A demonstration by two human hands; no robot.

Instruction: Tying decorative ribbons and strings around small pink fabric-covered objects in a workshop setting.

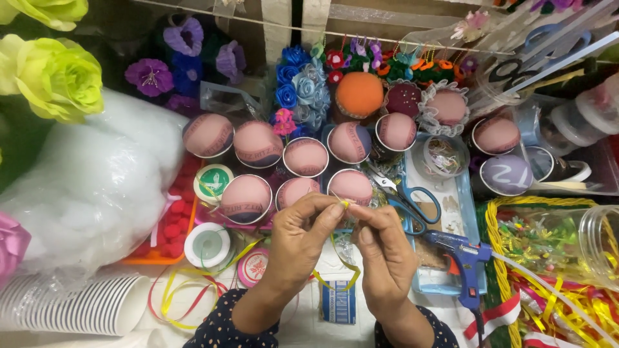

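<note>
Two hands [345,235], one glue gun [461,254], one scissors [409,200].

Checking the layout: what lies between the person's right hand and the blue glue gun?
In the head view, between the right hand and the blue glue gun only a strip of the light blue tray shows; the blue-handled scissors lie just above.

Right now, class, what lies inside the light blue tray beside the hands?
In the light blue tray lie blue-handled scissors and a blue glue gun, its handle hanging over the rim. The right hand covers the tray's near-left corner.
</note>
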